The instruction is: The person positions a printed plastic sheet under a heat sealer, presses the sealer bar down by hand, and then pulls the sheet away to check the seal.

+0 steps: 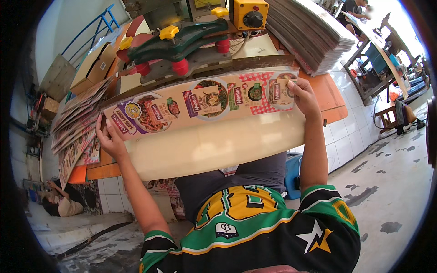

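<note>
I hold a thick stack of long printed cardboard sheets (205,123) across my body, its cream edge facing me and colourful food pictures on top. My left hand (109,139) grips the stack's left end. At the right end, my right hand (302,98) has its fingers curled over the top sheet. The stack rests against the front of an orange worktable (330,98).
A green clamping machine with yellow and red knobs (177,43) and a yellow control box (249,13) stand behind the stack. Fanned printed sheets (75,129) lie at left, a tall grey sheet pile (309,34) at back right. Another person (63,202) sits low at left.
</note>
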Available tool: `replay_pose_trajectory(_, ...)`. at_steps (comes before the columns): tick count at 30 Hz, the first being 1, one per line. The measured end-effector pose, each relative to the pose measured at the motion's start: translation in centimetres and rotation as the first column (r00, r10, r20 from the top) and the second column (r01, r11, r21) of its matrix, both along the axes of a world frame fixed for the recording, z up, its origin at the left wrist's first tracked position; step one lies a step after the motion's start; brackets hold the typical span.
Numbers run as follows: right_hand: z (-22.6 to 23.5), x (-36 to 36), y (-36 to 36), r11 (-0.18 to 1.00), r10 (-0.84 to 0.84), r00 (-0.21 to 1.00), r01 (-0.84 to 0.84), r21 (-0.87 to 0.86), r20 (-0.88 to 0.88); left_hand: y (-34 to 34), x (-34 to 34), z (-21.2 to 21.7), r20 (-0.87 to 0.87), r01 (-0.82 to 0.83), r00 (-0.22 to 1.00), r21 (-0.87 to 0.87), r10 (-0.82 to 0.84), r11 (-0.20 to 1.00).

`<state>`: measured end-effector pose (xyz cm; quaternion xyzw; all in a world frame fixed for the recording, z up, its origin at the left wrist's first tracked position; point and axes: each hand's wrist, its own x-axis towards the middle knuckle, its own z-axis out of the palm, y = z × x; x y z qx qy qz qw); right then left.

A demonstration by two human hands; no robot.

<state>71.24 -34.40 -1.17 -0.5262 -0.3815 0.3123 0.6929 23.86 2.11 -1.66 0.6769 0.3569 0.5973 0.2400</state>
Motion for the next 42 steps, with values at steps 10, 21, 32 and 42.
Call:
replay_pose_trajectory(10, -0.8, 0.4, 0.2, 0.999, 0.038, 0.999, -0.038, -0.001, -0.006, 0.3, -0.2, -0.2, 0.013, 0.014, 1.0, 0.011, -0.014, 1.0)
replay_pose_trajectory(21, 0.1, -0.2, 0.3, 0.999, 0.01, 1.0, -0.009, -0.031, 0.021, 1.4, -0.7, -0.9, -0.026, -0.026, 0.999, 0.033, 0.027, 0.999)
replay_pose_trajectory(32, -0.7, 0.3, 0.2, 0.999, -0.008, 1.0, 0.007, -0.042, -0.024, 1.0, -0.4, -0.7, -0.075, -0.009, 0.997, 0.01, 0.01, 1.0)
replay_pose_trajectory(42, -0.5, 0.1, 0.1, 0.999, -0.007, 1.0, 0.006, -0.039, -0.018, 1.5, -0.7, -1.2, -0.063, 0.011, 0.998, -0.019, -0.012, 1.0)
